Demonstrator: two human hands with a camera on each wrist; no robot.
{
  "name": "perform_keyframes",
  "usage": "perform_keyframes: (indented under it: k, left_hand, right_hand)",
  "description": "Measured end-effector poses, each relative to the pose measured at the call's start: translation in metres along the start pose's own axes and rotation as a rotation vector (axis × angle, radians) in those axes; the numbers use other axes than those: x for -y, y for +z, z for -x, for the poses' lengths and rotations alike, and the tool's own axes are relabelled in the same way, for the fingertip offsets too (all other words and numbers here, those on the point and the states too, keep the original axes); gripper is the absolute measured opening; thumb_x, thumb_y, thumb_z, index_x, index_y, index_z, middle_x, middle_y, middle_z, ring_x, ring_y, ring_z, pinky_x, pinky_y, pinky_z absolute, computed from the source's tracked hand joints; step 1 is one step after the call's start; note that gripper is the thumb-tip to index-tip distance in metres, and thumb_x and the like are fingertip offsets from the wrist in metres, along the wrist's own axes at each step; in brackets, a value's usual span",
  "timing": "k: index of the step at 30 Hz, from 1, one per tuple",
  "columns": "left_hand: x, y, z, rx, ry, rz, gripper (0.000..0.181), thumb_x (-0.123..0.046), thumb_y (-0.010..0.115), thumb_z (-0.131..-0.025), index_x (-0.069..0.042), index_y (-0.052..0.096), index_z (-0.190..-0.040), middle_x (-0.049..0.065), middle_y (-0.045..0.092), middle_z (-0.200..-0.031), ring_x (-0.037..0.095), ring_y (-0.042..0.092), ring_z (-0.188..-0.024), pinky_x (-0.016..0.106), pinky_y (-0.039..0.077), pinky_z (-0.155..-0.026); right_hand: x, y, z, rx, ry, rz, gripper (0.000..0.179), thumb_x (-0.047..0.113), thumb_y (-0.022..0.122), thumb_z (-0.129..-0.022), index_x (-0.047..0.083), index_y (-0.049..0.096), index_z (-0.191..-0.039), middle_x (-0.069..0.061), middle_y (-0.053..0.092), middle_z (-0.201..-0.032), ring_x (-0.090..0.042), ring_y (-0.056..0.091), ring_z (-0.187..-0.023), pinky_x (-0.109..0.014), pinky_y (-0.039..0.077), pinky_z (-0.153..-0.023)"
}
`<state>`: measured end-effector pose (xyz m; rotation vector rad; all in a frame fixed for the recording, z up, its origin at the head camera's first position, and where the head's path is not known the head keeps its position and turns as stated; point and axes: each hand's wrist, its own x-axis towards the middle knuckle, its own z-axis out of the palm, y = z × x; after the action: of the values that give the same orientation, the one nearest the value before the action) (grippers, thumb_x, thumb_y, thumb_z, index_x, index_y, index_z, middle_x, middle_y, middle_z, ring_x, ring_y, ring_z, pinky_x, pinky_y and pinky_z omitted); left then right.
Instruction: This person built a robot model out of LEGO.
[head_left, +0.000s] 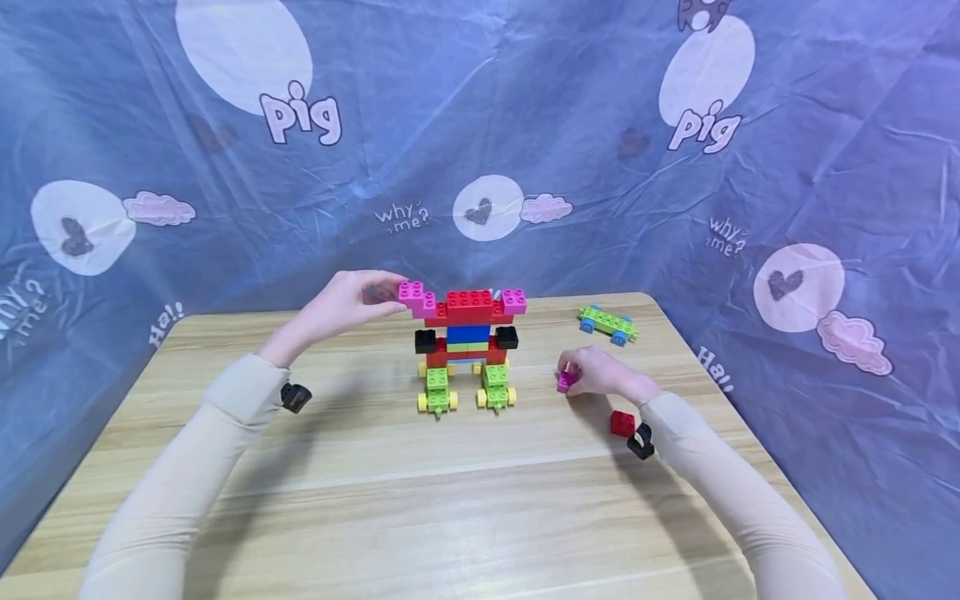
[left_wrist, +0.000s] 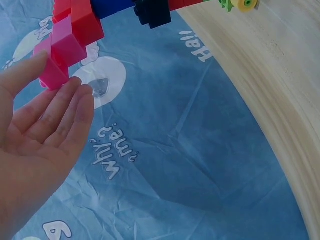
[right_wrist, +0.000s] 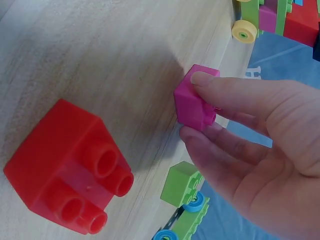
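A figure of toy building bricks (head_left: 468, 336) stands upright on the wooden table, with red, blue and black bricks over two green bases on yellow wheels. At its upper left end, my left hand (head_left: 356, 297) pinches a pink brick (left_wrist: 52, 70) between thumb and fingertips; that brick is joined to the figure. To the figure's right, my right hand (head_left: 600, 371) holds a separate magenta brick (right_wrist: 192, 100) by its sides, at the tabletop. A loose red brick (right_wrist: 65, 165) lies near the right wrist. Another pink brick (head_left: 513, 301) tops the figure's right end.
A green wheeled base (head_left: 607, 325) with blue wheels stands at the table's back right; the right wrist view shows a green brick (right_wrist: 179, 184) on it. Behind the wooden table (head_left: 420, 500) hangs a blue printed cloth (head_left: 420, 108), which also runs along the sides.
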<state>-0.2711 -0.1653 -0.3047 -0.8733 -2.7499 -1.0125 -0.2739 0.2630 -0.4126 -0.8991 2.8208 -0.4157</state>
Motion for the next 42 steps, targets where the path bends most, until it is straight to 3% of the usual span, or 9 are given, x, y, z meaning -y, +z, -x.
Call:
perform_keyframes:
  k: [10, 17, 24, 30, 42]
  left_hand:
    - [-0.004, 0.000, -0.002, 0.009, 0.006, -0.011, 0.048, -0.024, 0.073, -0.090, -0.006, 0.061, -0.132, 0.014, 0.071, -0.120, 0.027, 0.068, -0.108, 0.045, 0.057, -0.094]
    - [-0.010, 0.001, -0.011, 0.019, 0.028, -0.053, 0.056, -0.033, 0.075, -0.088, -0.007, 0.059, -0.136, 0.013, 0.064, -0.135, 0.030, 0.059, -0.126, 0.049, 0.050, -0.105]
    - [-0.030, 0.004, -0.027, 0.044, 0.009, -0.043, 0.058, -0.030, 0.077, -0.087, -0.005, 0.058, -0.136, 0.014, 0.064, -0.135, 0.029, 0.061, -0.123, 0.047, 0.050, -0.106]
    - [-0.047, 0.011, -0.045, 0.078, 0.033, -0.079, 0.056, -0.029, 0.076, -0.087, -0.003, 0.059, -0.135, 0.016, 0.064, -0.134, 0.030, 0.063, -0.120, 0.045, 0.051, -0.105]
    - [-0.074, 0.036, -0.078, 0.218, 0.039, -0.157, 0.051, -0.031, 0.073, -0.090, -0.006, 0.062, -0.133, 0.013, 0.067, -0.131, 0.027, 0.064, -0.118, 0.040, 0.053, -0.103]
  right_hand:
    - [0.002, -0.008, -0.001, -0.001, -0.007, -0.021, 0.025, 0.004, 0.081, -0.075, 0.000, 0.068, -0.096, -0.010, 0.071, -0.087, -0.019, 0.066, -0.079, -0.032, 0.058, -0.074]
    - [0.007, -0.023, -0.002, -0.059, -0.032, 0.000, 0.024, 0.006, 0.079, -0.079, -0.001, 0.070, -0.100, -0.012, 0.072, -0.091, -0.023, 0.067, -0.084, -0.037, 0.059, -0.079]
    - [0.013, -0.041, -0.003, -0.149, -0.099, -0.023, 0.020, 0.005, 0.079, -0.080, -0.001, 0.071, -0.097, -0.011, 0.073, -0.088, -0.022, 0.070, -0.082, -0.033, 0.060, -0.073]
    - [0.021, -0.062, -0.007, -0.198, -0.116, -0.023, 0.022, 0.009, 0.078, -0.083, -0.002, 0.071, -0.100, -0.013, 0.075, -0.090, -0.024, 0.072, -0.084, -0.037, 0.061, -0.076]
    - [0.041, -0.107, -0.013, -0.271, -0.106, -0.006, 0.029, 0.012, 0.078, -0.084, -0.001, 0.070, -0.108, -0.015, 0.073, -0.099, -0.027, 0.071, -0.092, -0.043, 0.060, -0.083]
